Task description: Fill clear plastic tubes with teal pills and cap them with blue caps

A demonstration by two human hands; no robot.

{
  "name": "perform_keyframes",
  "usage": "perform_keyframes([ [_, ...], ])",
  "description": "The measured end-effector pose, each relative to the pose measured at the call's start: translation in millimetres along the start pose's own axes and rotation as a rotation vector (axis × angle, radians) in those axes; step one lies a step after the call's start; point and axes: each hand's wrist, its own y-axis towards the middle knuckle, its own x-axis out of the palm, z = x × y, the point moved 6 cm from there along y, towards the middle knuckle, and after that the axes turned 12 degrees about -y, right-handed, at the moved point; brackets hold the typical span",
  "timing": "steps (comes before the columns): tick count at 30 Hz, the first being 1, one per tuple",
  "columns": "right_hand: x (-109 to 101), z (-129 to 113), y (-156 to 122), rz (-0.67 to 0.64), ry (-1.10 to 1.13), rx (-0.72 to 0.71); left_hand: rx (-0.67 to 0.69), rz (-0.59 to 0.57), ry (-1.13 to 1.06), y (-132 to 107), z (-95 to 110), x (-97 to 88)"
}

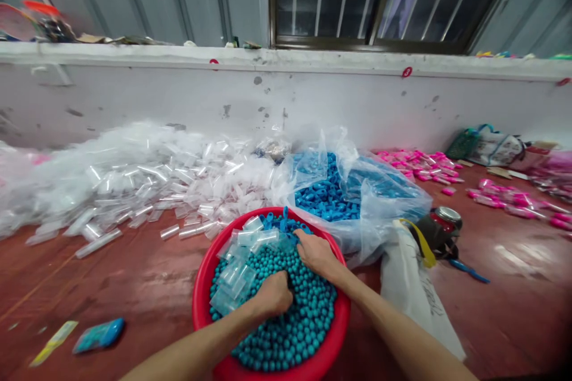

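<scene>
A red basin (343,315) full of round teal beads (286,342) stands in front of me. Clear plastic tubes (235,277) lie over the beads on its left side, and small blue plastic pieces (286,223) are heaped at its far rim. My left hand (273,294) is closed low over the middle of the beads; its fingertips are hidden, and what they hold cannot be seen. My right hand (315,255) reaches over the right rim, fingers bent in at the blue pieces. Whatever sits between those fingers is too small to make out.
Behind the basin lie a big pile of clear tubes (147,172) and an open plastic bag (379,208) of blue pieces. Pink-capped tubes (420,164) lie farther right, beyond a lidded jar (447,220). A filled blue-capped pack (99,335) lies at front left.
</scene>
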Motion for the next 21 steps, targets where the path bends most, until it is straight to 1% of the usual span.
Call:
perform_keyframes([
  [2, -3, 5, -6, 0.023, 0.055, -0.010, -0.050, -0.043, -0.227, 9, -3, 4.0],
  [4, -3, 9, -13, 0.025, 0.113, -0.034, -0.065, -0.099, -0.460, 11, -6, 5.4],
  [7, 1, 8, -20, 0.017, 0.328, -0.098, -0.050, -0.167, -0.746, 7, -9, 3.3],
  [9, 4, 3, -24, 0.010, 0.487, -0.160, -0.040, -0.192, -0.879, 4, -10, 0.9],
  [11, 6, -2, -28, 0.000, 0.559, -0.198, -0.028, -0.198, -0.969, 2, -11, -1.2],
  [13, 7, -5, -32, -0.016, 0.571, -0.202, -0.014, -0.182, -1.025, 0, -12, -2.9],
  [18, 5, -11, -41, -0.053, 0.566, -0.217, 0.050, -0.072, -1.088, -6, -13, -6.9],
  [21, 3, -13, -43, -0.038, 0.592, -0.212, 0.058, -0.025, -1.076, -7, -14, -7.7],
])
